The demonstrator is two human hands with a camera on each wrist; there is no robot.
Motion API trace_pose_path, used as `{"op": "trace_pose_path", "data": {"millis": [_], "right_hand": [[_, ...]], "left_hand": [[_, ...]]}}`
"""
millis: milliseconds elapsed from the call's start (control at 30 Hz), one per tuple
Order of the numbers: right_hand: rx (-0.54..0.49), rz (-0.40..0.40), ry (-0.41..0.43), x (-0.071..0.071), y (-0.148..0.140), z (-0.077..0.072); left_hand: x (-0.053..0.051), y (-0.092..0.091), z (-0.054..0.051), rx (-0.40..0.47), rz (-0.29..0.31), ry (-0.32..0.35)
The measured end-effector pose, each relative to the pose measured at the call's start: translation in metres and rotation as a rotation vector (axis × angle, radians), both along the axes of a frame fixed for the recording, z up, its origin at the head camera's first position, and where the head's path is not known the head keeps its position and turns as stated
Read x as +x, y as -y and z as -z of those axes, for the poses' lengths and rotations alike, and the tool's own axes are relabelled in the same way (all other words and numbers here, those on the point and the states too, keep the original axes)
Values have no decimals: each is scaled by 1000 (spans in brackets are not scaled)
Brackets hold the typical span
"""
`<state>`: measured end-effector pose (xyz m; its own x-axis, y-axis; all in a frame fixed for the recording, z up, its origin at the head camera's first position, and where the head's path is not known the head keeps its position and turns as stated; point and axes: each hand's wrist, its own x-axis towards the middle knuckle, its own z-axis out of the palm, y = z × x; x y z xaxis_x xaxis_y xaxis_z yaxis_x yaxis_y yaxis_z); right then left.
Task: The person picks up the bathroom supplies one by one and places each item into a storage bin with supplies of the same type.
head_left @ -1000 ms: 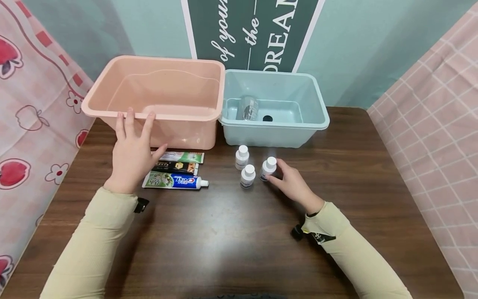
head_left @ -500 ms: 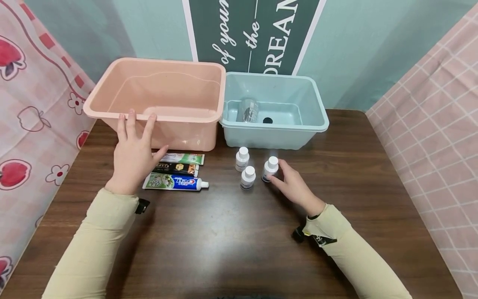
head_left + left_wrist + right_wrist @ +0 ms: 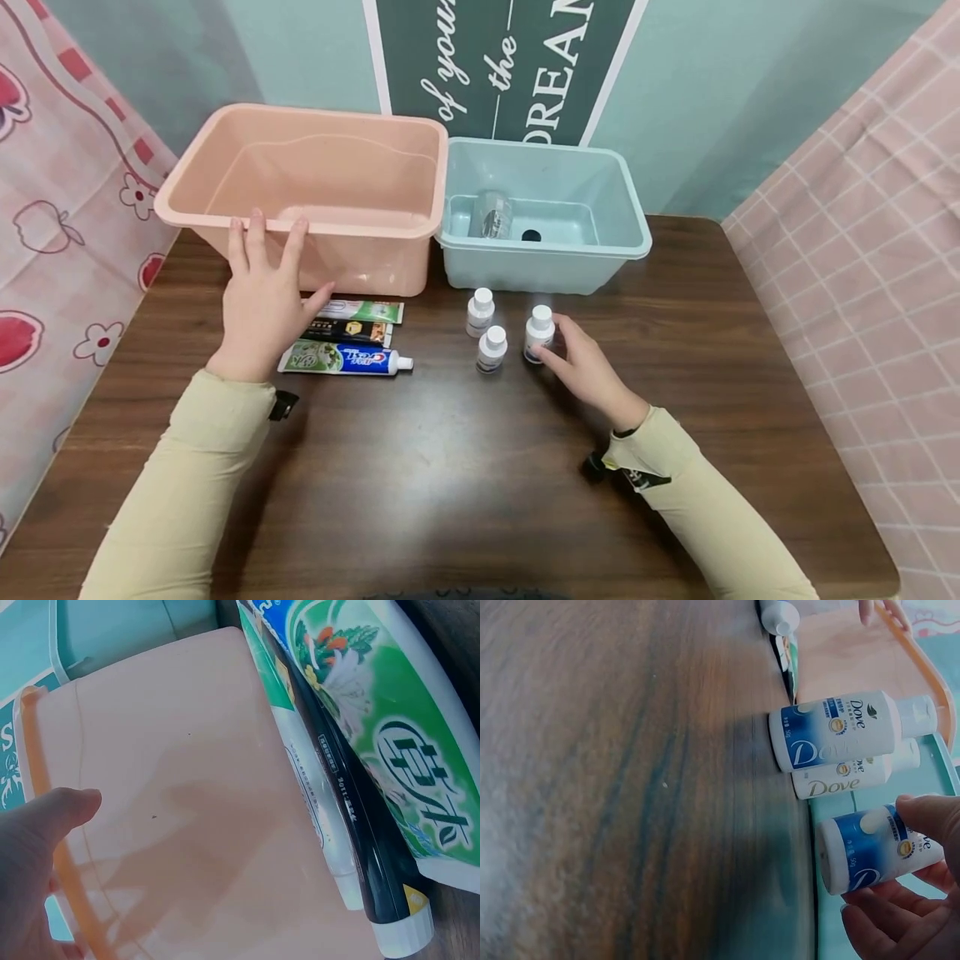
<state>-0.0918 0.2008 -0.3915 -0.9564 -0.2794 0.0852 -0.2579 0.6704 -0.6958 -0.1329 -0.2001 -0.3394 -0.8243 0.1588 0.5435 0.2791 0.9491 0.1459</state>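
Note:
The left hand (image 3: 264, 304) rests its straight fingers on the front rim of the pink bin (image 3: 375, 258); in the left wrist view its thumb (image 3: 71, 810) lies over the bin's wall. The right hand (image 3: 588, 362) grips a small white bottle (image 3: 540, 333) between thumb and fingers; the right wrist view shows this blue-labelled Dove bottle (image 3: 877, 847) with its base facing the camera's left. Two similar upright bottles (image 3: 481, 313) (image 3: 492, 350) stand just left of it. Three toothpaste tubes (image 3: 360, 360) lie side by side in front of the pink bin.
A light blue bin (image 3: 532, 271) adjoins the pink bin on the right. Inside it are a clear container (image 3: 492, 215) and a small black disc (image 3: 531, 236). Patterned curtains flank the brown table (image 3: 420, 500), and a green banner hangs behind.
The view has shifted slightly. The bottle in the right hand stands a little more upright, with its distance from the other two slightly greater. The left hand has stayed on the pink rim.

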Motion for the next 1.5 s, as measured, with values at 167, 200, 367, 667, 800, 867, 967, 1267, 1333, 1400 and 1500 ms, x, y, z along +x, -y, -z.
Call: {"op": "trace_pose_path", "data": {"millis": [167,200,367,667,800,867,967,1267,1333,1400,1500], "right_hand": [[11,-2,-5,2,1,0],[13,-1,-11,2,1,-1],[19,4,-28,3,0,-1],[13,-2,-102,4,-2,-1],[38,-2,-116,6,-3,-4],[47,-12,-134,6,-2,-5],[67,-33,-165,6,-2,-5],[190,-60,-267,13,-4,-6],[214,-51,-283,14,-6,-7],[236,-45,-294,14,-8,-7],[266,-42,-303,14,-10,-9]], "left_hand": [[0,2,1,-3,-6,3],[1,2,1,-4,-6,-1],[3,5,3,-4,-7,-19],[3,8,2,8,-24,-25],[3,6,2,5,-17,-22],[3,6,2,1,-14,-34],[3,6,3,-3,-14,-41],[3,5,4,-2,-23,-15],[2,3,4,0,-12,-24],[0,0,3,1,-2,-32],[-2,-3,4,3,8,-30]]}}
